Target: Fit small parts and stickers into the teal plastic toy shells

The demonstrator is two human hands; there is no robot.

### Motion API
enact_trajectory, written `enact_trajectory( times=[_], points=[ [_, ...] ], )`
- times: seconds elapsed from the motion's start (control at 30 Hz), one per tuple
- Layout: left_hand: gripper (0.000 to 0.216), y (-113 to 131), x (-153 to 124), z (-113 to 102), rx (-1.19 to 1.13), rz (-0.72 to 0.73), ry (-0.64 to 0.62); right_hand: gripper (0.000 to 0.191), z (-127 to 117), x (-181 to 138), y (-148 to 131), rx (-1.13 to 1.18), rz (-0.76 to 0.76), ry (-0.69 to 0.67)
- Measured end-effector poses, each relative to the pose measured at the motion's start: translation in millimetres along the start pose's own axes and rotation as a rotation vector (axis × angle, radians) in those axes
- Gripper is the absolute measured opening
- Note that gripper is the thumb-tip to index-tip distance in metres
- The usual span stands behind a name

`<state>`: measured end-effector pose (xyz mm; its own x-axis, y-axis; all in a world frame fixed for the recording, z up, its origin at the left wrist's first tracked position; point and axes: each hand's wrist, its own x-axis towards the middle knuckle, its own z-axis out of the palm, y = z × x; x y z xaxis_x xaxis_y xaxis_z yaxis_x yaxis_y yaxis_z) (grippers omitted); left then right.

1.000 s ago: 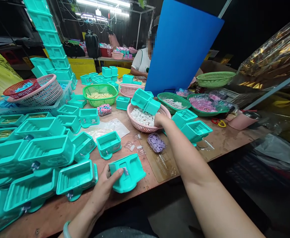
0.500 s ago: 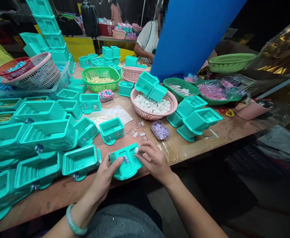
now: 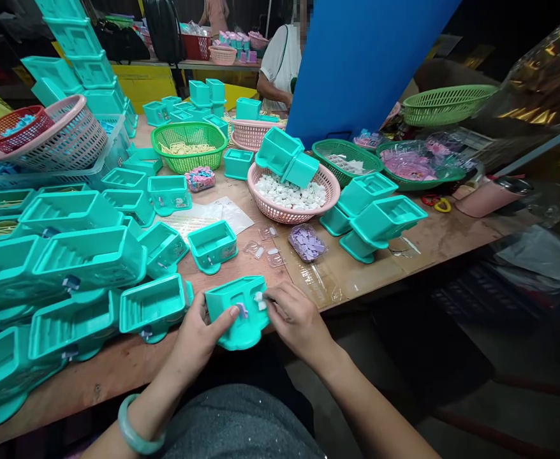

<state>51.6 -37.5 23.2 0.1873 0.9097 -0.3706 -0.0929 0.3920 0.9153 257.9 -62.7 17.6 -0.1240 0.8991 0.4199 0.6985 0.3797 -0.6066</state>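
My left hand [image 3: 198,335] is closed around a teal plastic box [image 3: 236,310], its thumb lying on the box's front face beside a small purple piece [image 3: 242,310]. My right hand [image 3: 295,320] pinches a small white piece [image 3: 259,297] against that same face, just right of the purple one. The box is held at the near edge of the wooden table [image 3: 337,271]. A pink basket [image 3: 293,213] of white pieces stands behind, and a clear tray of purple pieces [image 3: 305,242] lies in front of that basket.
Many teal boxes [image 3: 88,258] crowd the table's left side, with a tall stack [image 3: 81,48] at the back. Green baskets [image 3: 189,143] and a blue board [image 3: 366,57] stand further back. Another person in a white shirt [image 3: 277,60] sits across.
My right hand left the pink basket, came back to the teal box and now presses a white piece onto its face. The view dropped a little.
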Motion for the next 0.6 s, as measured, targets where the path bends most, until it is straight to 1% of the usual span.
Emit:
enact_trajectory(
  times=[0.07,0.13,0.2,0.3,0.4,0.5,0.6],
  points=[
    [0.061,2.1,-1.1,-2.2,0.047,-0.006,0.014,0.016,0.4,1.0,-0.3,0.013,0.073,0.035],
    [0.060,3.6,-1.8,-4.0,0.078,-0.006,0.014,0.014,0.0,0.7,-2.3,0.080,0.107,0.056],
    [0.060,4.4,-2.4,-4.7,0.098,0.000,0.003,0.013,0.0,-0.1,-5.7,0.142,0.092,0.031],
    [0.060,4.7,-2.5,-4.6,0.169,0.013,-0.006,0.014,0.5,-0.8,-8.6,0.133,0.056,-0.032],
    [0.058,5.1,-1.2,-5.0,0.244,0.038,0.010,0.016,0.1,-1.4,-4.7,0.179,0.050,-0.044],
    [0.057,6.1,0.0,-5.4,0.198,0.006,-0.002,0.020,2.0,-5.0,0.3,0.307,0.073,-0.025],
    [0.059,6.8,0.2,-5.5,0.123,-0.039,-0.016,0.019,8.6,-11.8,1.2,0.296,0.088,0.067]
  ],
)
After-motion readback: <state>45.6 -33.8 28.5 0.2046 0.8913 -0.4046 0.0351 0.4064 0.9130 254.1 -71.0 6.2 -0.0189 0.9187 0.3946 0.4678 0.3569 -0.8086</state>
